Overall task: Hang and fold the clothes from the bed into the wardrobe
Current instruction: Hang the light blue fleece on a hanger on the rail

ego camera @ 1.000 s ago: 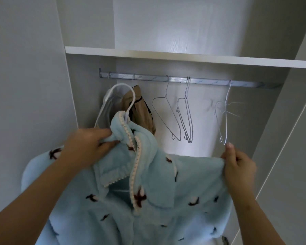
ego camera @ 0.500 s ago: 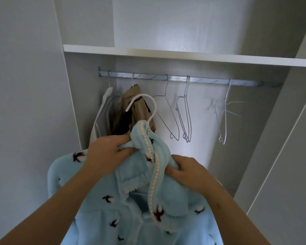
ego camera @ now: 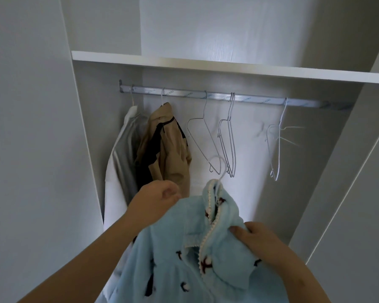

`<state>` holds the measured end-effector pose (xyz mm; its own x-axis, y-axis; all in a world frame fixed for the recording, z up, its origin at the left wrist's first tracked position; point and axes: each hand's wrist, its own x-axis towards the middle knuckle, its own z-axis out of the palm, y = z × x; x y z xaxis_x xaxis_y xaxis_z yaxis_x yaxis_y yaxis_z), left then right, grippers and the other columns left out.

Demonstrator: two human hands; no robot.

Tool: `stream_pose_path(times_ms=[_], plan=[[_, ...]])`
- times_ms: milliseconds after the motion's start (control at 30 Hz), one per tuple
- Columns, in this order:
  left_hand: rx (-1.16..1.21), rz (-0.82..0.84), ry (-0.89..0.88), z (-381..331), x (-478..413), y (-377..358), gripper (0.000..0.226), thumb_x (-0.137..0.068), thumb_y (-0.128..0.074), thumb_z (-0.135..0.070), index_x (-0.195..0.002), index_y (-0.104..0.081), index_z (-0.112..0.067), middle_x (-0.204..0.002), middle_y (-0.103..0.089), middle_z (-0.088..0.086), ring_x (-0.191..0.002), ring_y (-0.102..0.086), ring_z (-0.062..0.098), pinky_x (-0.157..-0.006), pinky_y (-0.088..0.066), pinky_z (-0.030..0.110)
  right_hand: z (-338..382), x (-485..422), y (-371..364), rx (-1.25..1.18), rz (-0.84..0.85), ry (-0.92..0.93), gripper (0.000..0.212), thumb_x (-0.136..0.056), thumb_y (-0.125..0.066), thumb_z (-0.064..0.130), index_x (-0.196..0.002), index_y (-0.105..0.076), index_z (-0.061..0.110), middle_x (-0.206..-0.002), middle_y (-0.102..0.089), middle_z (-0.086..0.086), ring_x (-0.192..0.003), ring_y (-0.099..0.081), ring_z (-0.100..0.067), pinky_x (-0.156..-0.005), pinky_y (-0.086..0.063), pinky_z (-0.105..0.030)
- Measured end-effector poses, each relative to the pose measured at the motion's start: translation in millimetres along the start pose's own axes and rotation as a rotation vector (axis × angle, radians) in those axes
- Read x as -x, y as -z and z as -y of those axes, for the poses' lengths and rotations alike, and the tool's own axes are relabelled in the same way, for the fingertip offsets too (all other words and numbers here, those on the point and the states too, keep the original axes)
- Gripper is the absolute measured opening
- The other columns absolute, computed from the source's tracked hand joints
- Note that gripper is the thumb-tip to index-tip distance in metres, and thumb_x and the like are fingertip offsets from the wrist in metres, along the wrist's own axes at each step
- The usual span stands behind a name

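1. Two pieces look finished. A white garment (ego camera: 118,167) and a tan jacket (ego camera: 169,145) hang on the rail (ego camera: 258,102) at its 9 o'clock end, inside the wardrobe (ego camera: 328,138).
2. The blue top (ego camera: 179,263) is the piece in hand. It is on its hanger (ego camera: 219,166), whose hook sticks out of the collar toward 12 o'clock. The hook is well below the rail and not over it, so I'd say this piece is dressed but not hung.
3. Spare hangers (ego camera: 229,138) dangle bare along the rail from its middle toward 3 o'clock, with open stretches between them where the top could go.
4. The bed is out of sight, so I cannot tell how many clothes remain. Nothing folded shows on the shelf (ego camera: 206,65) above the rail.
5. The left hand (ego camera: 155,200) is at 10 o'clock from the collar. Its fingers are curled tight with the thumb tucked across, and it seems to bunch the top's shoulder edge.
6. The right hand (ego camera: 256,239) is at 4 o'clock from the collar. Its fingers are folded round a fold of the fleece beside the trimmed front edge, with the forearm coming up from 5 o'clock.
7. Both forearms reach up and forward, holding the top out in front of the rail, and the rest of it hangs down between them.
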<state>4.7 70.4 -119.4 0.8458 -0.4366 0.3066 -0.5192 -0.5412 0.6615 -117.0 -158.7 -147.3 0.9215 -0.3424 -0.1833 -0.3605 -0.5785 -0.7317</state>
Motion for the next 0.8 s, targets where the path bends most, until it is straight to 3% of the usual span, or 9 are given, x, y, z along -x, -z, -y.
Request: stream_pose_path(times_ms=[67,133,267,333,467,633,800], plan=[[0.005,-0.001,0.033,-1.1,-3.2,-8.3,0.008,-0.086,-0.063,-0.029,-0.085,-0.059,-0.036,-0.086,-0.058,-0.017,-0.076,-0.055,-0.007,-0.066,-0.04,0.002,-12.4,-2.5,5.2,0.005,-0.003,-0.033,0.037,-0.091,-0.052,0.043,-0.087,-0.064,0.008,-0.085,-0.07,-0.005,-0.078,-0.066,-0.018,-0.071,-0.05,-0.027],[-0.003,0.006,0.072,-0.7,-6.2,-15.8,0.007,-0.087,-0.061,-0.031,-0.086,-0.057,-0.037,-0.086,-0.058,-0.017,-0.075,-0.052,-0.009,-0.064,-0.038,0.001,-22.5,-5.8,6.9,-0.031,-0.022,-0.049,0.033,-0.092,-0.051,0.037,-0.093,-0.062,0.005,-0.09,-0.069,-0.01,-0.085,-0.065,-0.024,-0.08,-0.05,-0.036],[-0.057,0.03,0.201,2.8,-7.8,-29.2,0.003,-0.089,-0.055,-0.04,-0.086,-0.055,-0.039,-0.094,-0.061,-0.013,-0.088,-0.057,0.006,-0.081,-0.049,0.026,-29.5,-10.9,-2.5,-0.271,-0.026,-0.097,0.018,-0.094,-0.049,0.018,-0.095,-0.061,0.005,-0.092,-0.069,-0.014,-0.088,-0.066,-0.028,-0.084,-0.053,-0.041],[-0.076,0.039,0.245,2.9,-8.1,-33.8,0.004,-0.09,-0.053,-0.041,-0.088,-0.056,-0.038,-0.097,-0.061,-0.011,-0.092,-0.058,0.01,-0.086,-0.05,0.032,-24.7,-12.1,-8.8,-0.435,0.019,-0.108,0.013,-0.095,-0.049,0.015,-0.096,-0.061,0.01,-0.09,-0.069,-0.008,-0.084,-0.066,-0.022,-0.073,-0.056,-0.034],[-0.063,0.013,0.259,2.7,-14.1,-38.5,0.006,-0.09,-0.053,-0.039,-0.089,-0.057,-0.035,-0.099,-0.063,-0.01,-0.092,-0.059,0.01,-0.087,-0.051,0.032,-7.1,-18.9,-18.8,-0.506,0.109,0.0,0.009,-0.096,-0.05,0.024,-0.097,-0.059,0.027,-0.088,-0.067,0.009,-0.069,-0.065,0.0,-0.05,-0.046,-0.01],[-0.031,-0.07,0.258,9.9,-40.5,-27.9,0.007,-0.09,-0.054,-0.033,-0.089,-0.061,-0.035,-0.1,-0.064,-0.009,-0.093,-0.059,0.012,-0.086,-0.05,0.033,27.0,-52.2,-26.9,-0.5,0.059,0.129,0.012,-0.097,-0.048,0.023,-0.103,-0.058,0.019,-0.089,-0.063,0.01,-0.075,-0.058,0.002,-0.05,-0.04,-0.003],[0.01,-0.201,0.219,26.8,-95.7,-8.1,0.01,-0.089,-0.055,-0.03,-0.084,-0.057,-0.038,-0.092,-0.06,-0.015,-0.086,-0.055,0.005,-0.073,-0.042,0.024,65.7,-101.5,-26.6,-0.538,0.011,0.229,0.01,-0.097,-0.047,0.021,-0.095,-0.057,0.021,-0.085,-0.061,0.011,-0.072,-0.056,0.003,-0.048,-0.039,-0.002]])
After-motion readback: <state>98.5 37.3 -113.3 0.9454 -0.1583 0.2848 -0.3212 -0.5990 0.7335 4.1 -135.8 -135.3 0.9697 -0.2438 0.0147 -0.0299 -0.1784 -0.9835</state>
